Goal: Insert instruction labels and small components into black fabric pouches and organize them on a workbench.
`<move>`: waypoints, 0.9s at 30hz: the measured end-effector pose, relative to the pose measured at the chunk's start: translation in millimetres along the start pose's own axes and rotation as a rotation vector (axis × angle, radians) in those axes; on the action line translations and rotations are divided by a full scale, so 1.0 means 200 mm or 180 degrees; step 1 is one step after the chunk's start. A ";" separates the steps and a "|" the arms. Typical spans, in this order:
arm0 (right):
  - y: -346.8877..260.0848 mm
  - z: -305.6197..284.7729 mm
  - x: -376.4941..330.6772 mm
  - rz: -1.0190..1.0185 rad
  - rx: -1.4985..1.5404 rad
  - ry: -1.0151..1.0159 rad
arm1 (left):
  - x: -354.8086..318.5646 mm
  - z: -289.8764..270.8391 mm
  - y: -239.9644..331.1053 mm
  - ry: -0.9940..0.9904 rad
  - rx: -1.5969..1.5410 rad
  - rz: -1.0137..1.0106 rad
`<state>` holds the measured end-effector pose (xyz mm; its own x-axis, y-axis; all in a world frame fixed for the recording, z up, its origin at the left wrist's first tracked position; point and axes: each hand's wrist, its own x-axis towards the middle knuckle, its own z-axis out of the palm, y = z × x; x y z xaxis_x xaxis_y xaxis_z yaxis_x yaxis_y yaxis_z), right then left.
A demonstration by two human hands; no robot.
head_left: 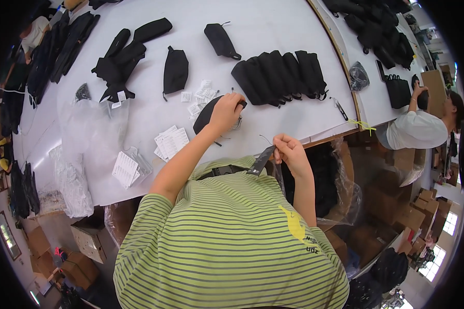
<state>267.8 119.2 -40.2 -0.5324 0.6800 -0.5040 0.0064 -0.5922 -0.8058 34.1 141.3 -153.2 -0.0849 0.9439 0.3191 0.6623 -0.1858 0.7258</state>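
Bent over a small black fabric pouch (205, 116) at the table's near edge, my left hand (226, 114) grips its right end with curled fingers. A thin dark cord end shows below the pouch. Close to my body, my right hand (292, 153) pinches a narrow black hang tag (262, 160) by its upper end. From that tag a thin string loop sticks up. Small white labels (206, 91) lie scattered just beyond the pouch. A row of similar black pouches (278, 77) lies side by side to the far right of my left hand.
The white table (273, 26) also bears white printed cards (171, 143), a clear plastic bag (93, 121), loose black pouches (176, 71) and black snips (340, 109). A wooden edge strip (335, 44) divides it from another table, where a co-worker (417, 129) handles a black item.
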 end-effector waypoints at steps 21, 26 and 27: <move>-0.07 0.42 0.22 -0.0154 -0.1192 -0.1392 | -0.59 -0.50 0.42 0.0126 -0.2647 -0.2380; -0.05 0.48 0.16 -0.0576 -0.2217 -0.1333 | -0.61 -0.49 0.48 -0.0248 -0.3334 -0.2931; -0.04 0.49 0.15 -0.0561 -0.2220 -0.1334 | -0.62 -0.49 0.48 -0.0247 -0.3343 -0.2943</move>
<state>169.4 101.7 -18.1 -0.8449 0.4387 -0.3060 0.3429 0.0054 -0.9393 36.0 -19.5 -63.1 -0.1151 0.8415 -0.5278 -0.4721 0.4212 0.7744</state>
